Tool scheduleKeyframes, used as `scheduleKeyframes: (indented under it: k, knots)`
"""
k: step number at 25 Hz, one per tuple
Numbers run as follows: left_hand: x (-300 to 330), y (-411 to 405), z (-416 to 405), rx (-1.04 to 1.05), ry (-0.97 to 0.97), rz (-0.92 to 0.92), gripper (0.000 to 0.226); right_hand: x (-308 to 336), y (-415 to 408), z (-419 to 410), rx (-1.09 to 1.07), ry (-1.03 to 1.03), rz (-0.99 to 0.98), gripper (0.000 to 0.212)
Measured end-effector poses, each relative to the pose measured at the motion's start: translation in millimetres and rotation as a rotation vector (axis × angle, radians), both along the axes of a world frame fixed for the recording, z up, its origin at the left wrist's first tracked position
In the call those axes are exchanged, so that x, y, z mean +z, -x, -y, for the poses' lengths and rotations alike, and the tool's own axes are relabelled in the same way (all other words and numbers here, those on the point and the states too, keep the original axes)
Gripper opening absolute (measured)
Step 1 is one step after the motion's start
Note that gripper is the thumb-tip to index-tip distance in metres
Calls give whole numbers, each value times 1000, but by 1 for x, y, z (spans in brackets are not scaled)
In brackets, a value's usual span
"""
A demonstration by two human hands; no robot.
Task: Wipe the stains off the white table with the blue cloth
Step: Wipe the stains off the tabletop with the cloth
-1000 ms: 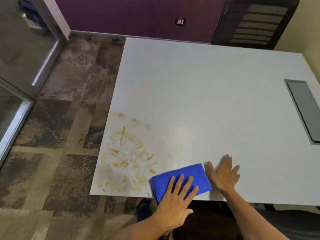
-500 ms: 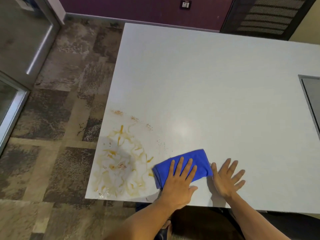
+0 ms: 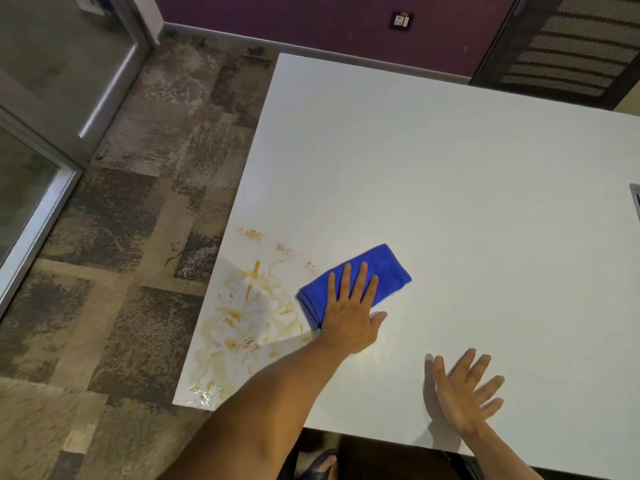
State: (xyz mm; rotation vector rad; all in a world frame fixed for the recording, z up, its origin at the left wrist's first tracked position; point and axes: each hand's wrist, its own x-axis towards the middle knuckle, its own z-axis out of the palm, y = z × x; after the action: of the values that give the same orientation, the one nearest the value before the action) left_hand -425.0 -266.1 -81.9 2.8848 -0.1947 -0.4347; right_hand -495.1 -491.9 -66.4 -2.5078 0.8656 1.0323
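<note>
A folded blue cloth (image 3: 381, 268) lies flat on the white table (image 3: 450, 188), just right of the stains. My left hand (image 3: 349, 310) presses palm-down on the cloth's near half, fingers spread. Orange-yellow smeared stains (image 3: 249, 313) cover the table's near left corner, with a line of small brown specks (image 3: 285, 251) above them. My right hand (image 3: 464, 389) hovers open just over the bare table near the front edge, fingers apart, holding nothing and slightly blurred.
The table's left edge drops to mottled brown carpet (image 3: 121, 237). A glass door with a metal frame (image 3: 41, 202) stands at the left. A purple wall (image 3: 329, 19) and a dark mesh chair back (image 3: 568, 46) lie beyond the table. A grey cable hatch (image 3: 635, 199) shows at the right edge.
My left hand has pushed the cloth away from the front edge, further onto the table beside the stains. My right hand has come off the cloth and lifted to the right.
</note>
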Motion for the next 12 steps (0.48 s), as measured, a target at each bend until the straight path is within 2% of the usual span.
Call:
scheduleKeyframes:
  k: [6, 12]
  knots:
    - [-1, -48, -46, 124, -44, 24, 76, 0, 1, 0, -12, 7, -19, 133]
    - [-4, -92, -102, 252, -75, 44, 71, 0, 3, -1, 13, 12, 11, 118]
